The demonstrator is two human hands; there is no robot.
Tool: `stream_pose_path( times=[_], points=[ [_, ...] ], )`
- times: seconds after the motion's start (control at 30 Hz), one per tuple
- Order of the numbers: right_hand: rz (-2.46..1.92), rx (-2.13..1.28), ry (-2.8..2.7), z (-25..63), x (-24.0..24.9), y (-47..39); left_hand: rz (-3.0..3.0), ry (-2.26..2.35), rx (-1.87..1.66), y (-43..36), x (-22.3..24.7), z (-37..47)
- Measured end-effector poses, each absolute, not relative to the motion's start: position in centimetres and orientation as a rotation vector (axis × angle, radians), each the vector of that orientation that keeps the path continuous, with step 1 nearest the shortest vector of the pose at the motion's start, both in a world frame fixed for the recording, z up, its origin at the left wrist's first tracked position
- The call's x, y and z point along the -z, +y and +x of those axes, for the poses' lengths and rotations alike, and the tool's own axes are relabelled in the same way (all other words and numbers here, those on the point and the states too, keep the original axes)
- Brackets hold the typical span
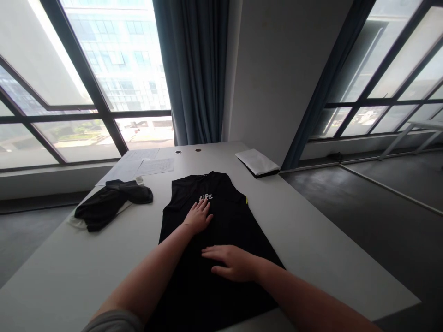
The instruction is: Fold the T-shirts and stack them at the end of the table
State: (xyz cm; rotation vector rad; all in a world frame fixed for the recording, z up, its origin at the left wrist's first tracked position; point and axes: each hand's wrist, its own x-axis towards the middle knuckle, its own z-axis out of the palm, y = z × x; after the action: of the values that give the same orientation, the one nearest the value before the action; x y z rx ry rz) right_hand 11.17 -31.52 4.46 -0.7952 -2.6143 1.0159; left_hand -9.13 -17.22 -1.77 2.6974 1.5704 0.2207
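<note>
Black fabric shirt (238,221) with white lettering (206,197) lies beneath both hands on smooth white bench (318,249) | collar points away from hands, long axis running near to far | left hand (199,216) spread, empty, fingertips at lettering | right hand (231,262) unclenched, empty, nearer hem | crumpled black cloth (107,203) left of left hand
</note>
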Motion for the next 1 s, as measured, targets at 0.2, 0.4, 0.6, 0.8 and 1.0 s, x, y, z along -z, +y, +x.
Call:
stream_pose_path(
  times=[0.2, 0.4, 0.6, 0.8, 1.0],
  points=[
    [-1.259, -0.607, -2.346, 19.1, -2.2, -29.8, 2.733, 1.471, -0.225, -23.5, 2.7, -8.5],
    [-1.476, -0.442, -2.402, 20.2, 0.0, -29.1, 2.583, 1.76, -0.265, -21.2, 1.2, -6.6],
    [-1.484, -0.422, -2.435, 19.8, -0.4, -29.3, 2.251, 2.087, -0.186, -16.1, 0.4, -4.2],
    [-1.481, -0.475, -2.421, 20.1, -0.2, -29.3, 2.284, 2.019, -0.133, -16.4, 1.5, -4.2],
    [-1.467, -0.471, -2.407, 20.0, -0.2, -29.2, 2.279, 1.963, -0.056, -17.2, 0.9, -4.2]
  ],
)
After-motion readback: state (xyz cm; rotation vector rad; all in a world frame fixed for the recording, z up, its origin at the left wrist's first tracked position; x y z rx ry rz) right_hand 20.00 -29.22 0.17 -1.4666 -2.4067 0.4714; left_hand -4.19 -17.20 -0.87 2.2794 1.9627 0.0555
